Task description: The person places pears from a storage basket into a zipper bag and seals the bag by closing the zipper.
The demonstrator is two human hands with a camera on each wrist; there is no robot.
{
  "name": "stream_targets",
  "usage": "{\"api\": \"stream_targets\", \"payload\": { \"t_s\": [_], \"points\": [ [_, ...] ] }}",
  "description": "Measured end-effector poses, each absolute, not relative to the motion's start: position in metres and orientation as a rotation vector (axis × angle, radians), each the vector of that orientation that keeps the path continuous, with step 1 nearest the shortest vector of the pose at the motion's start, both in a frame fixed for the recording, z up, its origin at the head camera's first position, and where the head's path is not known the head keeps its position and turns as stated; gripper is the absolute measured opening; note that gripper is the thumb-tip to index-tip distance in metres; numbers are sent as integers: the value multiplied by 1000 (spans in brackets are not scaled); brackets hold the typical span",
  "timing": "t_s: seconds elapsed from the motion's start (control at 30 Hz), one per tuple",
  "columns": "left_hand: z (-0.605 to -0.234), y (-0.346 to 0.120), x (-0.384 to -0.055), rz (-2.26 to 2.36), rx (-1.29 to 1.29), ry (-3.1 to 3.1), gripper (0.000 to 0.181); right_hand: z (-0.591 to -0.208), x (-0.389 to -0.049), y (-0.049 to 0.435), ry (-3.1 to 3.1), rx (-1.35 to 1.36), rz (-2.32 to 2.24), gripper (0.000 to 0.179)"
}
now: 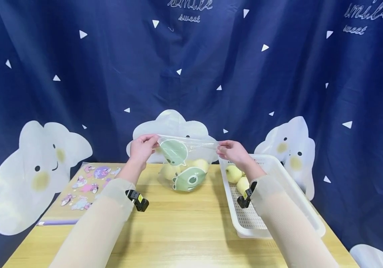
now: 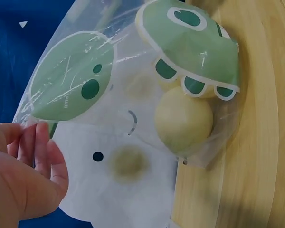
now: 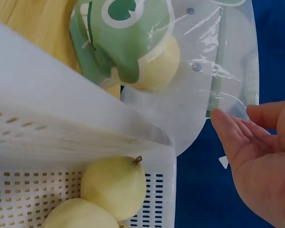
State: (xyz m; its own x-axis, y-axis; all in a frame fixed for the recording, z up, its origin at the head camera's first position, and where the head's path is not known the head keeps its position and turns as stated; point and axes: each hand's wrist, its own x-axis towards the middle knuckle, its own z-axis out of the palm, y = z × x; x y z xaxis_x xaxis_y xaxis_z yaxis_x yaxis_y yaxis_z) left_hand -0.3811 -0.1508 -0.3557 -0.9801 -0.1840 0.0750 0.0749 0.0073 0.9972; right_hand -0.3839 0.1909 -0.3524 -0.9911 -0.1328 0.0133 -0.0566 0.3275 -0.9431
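Observation:
A clear plastic bag (image 1: 202, 149) with green cartoon prints is stretched between both hands, its lower part over the wooden table. My left hand (image 1: 142, 149) pinches the bag's top left corner, and my right hand (image 1: 233, 152) pinches the top right corner. Inside the bag sit pale yellow pears (image 2: 184, 118), partly covered by the green print. The bag's upper edge runs nearly straight from hand to hand. Beside the right forearm, more pears (image 3: 113, 187) lie in a white plastic basket (image 1: 235, 219).
The white basket has slatted walls and stands on the right of the wooden table (image 1: 178, 230). A flat sheet with pink and purple cartoon prints (image 1: 84, 188) lies at the left. Behind the table hangs a dark blue curtain (image 1: 191, 89) with white clouds.

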Motion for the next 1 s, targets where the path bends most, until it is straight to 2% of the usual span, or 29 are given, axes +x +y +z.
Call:
{"api": "stream_targets", "payload": {
  "t_s": [0.27, 0.43, 0.73, 1.0],
  "points": [
    [-355, -154, -384, -2131, 48, -2219, 44, -356, -385, 193, 2492, -202, -1670, 63],
    [-357, -154, -384, -2154, -3, -2251, 49, -355, -381, 198, 2513, -182, -1615, 65],
    [-363, -161, -378, -2150, 0, -2261, 48, -357, -370, 212, 2548, -208, -1535, 66],
    [-372, -188, -367, -2071, -29, -2298, 47, -353, -356, 218, 2575, -270, -1540, 66]
  ]
}}
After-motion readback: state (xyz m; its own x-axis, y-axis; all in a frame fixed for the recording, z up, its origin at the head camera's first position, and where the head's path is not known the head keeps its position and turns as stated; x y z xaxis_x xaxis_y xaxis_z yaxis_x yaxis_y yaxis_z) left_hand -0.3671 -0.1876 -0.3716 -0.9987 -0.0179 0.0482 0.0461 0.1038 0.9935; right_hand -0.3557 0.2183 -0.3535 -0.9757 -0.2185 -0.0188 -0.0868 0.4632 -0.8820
